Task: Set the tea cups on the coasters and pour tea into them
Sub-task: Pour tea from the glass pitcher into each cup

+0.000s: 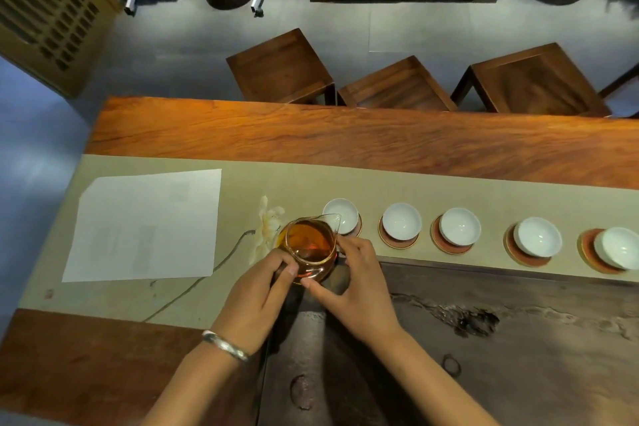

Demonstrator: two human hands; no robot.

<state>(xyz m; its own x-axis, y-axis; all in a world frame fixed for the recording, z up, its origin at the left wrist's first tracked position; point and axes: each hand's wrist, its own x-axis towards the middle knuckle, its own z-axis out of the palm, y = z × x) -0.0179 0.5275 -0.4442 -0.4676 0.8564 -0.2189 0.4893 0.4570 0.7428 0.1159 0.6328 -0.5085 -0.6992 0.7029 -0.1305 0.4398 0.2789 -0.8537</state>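
I see the glass pitcher [308, 250], part full of amber tea, gripped between both hands above the near edge of the beige runner [449, 183]. The left hand [257, 301] curls its fingers round the pitcher's left side; the right hand [359, 290] pinches the right side with thumb and fingers. The spout sits just beside the first white cup [341, 214]. Five cups rest on coasters in a row; the second cup [401, 221] appears dry.

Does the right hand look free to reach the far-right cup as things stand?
Probably not at once: the right hand grips the glass pitcher along with the left hand. The path over the runner to the far-right cup looks unobstructed.
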